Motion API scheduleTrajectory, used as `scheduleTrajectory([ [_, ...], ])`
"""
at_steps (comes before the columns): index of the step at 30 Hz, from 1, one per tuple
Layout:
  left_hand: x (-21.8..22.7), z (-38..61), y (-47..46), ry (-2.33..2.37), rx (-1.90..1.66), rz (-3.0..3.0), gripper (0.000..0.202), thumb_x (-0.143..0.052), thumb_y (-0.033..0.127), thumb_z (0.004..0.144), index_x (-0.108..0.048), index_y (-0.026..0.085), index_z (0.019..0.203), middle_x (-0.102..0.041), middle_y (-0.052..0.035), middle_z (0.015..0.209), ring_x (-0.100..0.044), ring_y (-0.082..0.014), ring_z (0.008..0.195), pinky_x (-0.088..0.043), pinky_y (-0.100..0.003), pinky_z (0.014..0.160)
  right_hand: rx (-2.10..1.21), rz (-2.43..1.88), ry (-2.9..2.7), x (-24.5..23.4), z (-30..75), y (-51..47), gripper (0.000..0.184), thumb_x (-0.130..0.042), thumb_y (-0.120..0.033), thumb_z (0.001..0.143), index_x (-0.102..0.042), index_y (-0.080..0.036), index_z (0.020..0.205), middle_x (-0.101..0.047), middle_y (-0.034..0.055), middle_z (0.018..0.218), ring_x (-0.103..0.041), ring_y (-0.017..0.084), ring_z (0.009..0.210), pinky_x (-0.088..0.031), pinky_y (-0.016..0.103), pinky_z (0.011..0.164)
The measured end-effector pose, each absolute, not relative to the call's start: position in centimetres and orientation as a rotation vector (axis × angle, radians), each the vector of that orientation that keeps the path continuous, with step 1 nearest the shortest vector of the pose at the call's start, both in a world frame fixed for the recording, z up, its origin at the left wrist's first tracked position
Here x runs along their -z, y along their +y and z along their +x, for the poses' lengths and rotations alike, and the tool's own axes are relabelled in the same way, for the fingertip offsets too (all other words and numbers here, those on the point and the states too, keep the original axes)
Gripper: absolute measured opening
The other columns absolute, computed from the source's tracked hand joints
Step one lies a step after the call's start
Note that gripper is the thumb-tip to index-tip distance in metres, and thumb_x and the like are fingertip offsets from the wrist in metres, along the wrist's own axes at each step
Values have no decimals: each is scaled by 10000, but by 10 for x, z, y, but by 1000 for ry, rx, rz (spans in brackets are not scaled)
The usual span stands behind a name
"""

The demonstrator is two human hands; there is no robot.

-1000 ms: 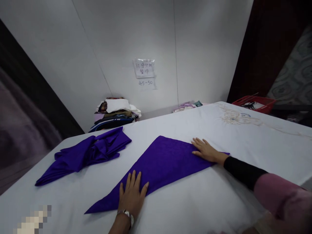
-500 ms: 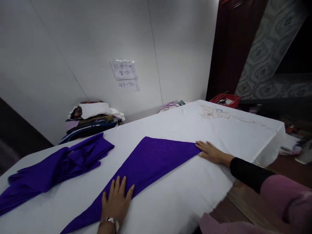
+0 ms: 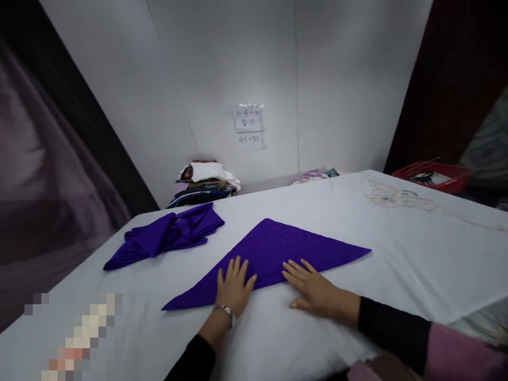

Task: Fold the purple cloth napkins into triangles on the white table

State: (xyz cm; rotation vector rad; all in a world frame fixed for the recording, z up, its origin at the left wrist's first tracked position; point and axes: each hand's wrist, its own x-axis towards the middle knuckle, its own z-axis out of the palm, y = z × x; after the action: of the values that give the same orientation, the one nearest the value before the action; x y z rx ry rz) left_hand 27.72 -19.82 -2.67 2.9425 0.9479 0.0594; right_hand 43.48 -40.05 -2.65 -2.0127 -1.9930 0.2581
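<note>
1. This is a room indoors, either a little workroom with lots of cloth or a room in a home. I can't tell which.
2. A big table (image 3: 413, 259) with a white cover is under the left hand (image 3: 233, 286) and the right hand (image 3: 317, 291).
3. A flat purple cloth (image 3: 273, 246) is under the left hand's fingers. A bunched purple cloth (image 3: 159, 235) is past that hand, to its left.
4. Farther past the left hand is a pile of clothes (image 3: 206, 185).
5. Up beyond the hands, a note (image 3: 248, 119) with handwriting, and "45-50" below, is on the pale wall (image 3: 222, 53).
6. Far to the right hand's right is a red basket (image 3: 456, 182).
</note>
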Motion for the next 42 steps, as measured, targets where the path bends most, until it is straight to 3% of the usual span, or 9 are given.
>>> scheduleTrajectory([
  [5, 26, 307, -237, 483, -94, 2960, 520, -305, 421, 904, -305, 233, 1389, -218, -42, 1489, -146, -227, 1369, -109, -511, 1094, -365, -1886, -2064, 31, 421, -369, 756, -391, -618, 848, -177, -201, 1440, -167, 132, 1487, -98, 286, 1364, -65, 534, 1078],
  [11, 46, 299, -227, 459, -40, 2897, 694, -253, 619, 865, -240, 193, 1413, -229, -82, 1482, -151, -249, 1367, -126, -529, 1090, -432, -1882, -2050, 41, 426, -373, 723, -353, -608, 868, -203, -184, 1435, -192, 141, 1479, -100, 268, 1366, -33, 509, 1087],
  [16, 48, 249, -182, 752, 47, 2877, 712, -295, 634, 841, -276, 196, 1401, -216, -75, 1481, -149, -259, 1367, -101, -545, 1082, -497, -1860, -2045, 38, 427, -374, 709, -365, -587, 875, -167, -206, 1440, -153, 105, 1493, -102, 263, 1366, -29, 485, 1096],
  [21, 53, 173, -119, 1403, 12, 2735, 641, -326, 500, 855, -281, 165, 1399, -217, -96, 1481, -139, -271, 1367, -131, -562, 1060, -588, -1850, -2021, 35, 427, -376, 690, -391, -561, 879, -154, -235, 1439, -118, 79, 1500, -83, 264, 1368, -14, 481, 1099],
  [26, 57, 144, -94, 1521, -213, 2676, 580, -326, 470, 835, -460, 143, 1295, -400, -113, 1399, -301, -267, 1314, -245, -499, 1045, -695, -1787, -1989, 22, 445, -367, 662, -400, -521, 891, -138, -262, 1441, -120, 57, 1503, -112, 248, 1366, -80, 465, 1103],
  [29, 54, 157, -99, 1362, -365, 2686, 578, -345, 514, 813, -554, 138, 1197, -554, -105, 1257, -463, -249, 1188, -329, -406, 1020, -476, -1886, -1889, 16, 478, -338, 605, -431, -478, 888, -275, -227, 1416, -248, 74, 1475, -198, 237, 1350, -137, 439, 1098],
  [34, 48, 176, -104, 1286, -489, 2675, 499, -362, 510, 804, -634, 169, 1046, -639, -87, 1062, -546, -266, 1019, -412, -410, 921, -179, -2237, -1572, 17, 549, -263, 376, -443, -306, 890, -550, -169, 1223, -573, 100, 1231, -509, 207, 1134, -371, 324, 960],
  [38, 46, 176, -102, 1258, -459, 2640, 447, -378, 504, 810, -645, 192, 987, -638, -79, 986, -559, -258, 937, -422, -394, 875, -121, -2368, -1460, 26, 578, -219, 344, -467, -320, 878, -614, -115, 1112, -633, 144, 1077, -567, 246, 1002, -424, 330, 832],
  [42, 46, 174, -101, 1278, -446, 2590, 426, -390, 510, 802, -651, 199, 930, -637, -77, 941, -562, -262, 901, -422, -396, 853, -84, -2448, -1431, 36, 579, -199, 228, -528, -304, 842, -664, -160, 955, -638, 110, 980, -560, 231, 944, -411, 295, 754],
])
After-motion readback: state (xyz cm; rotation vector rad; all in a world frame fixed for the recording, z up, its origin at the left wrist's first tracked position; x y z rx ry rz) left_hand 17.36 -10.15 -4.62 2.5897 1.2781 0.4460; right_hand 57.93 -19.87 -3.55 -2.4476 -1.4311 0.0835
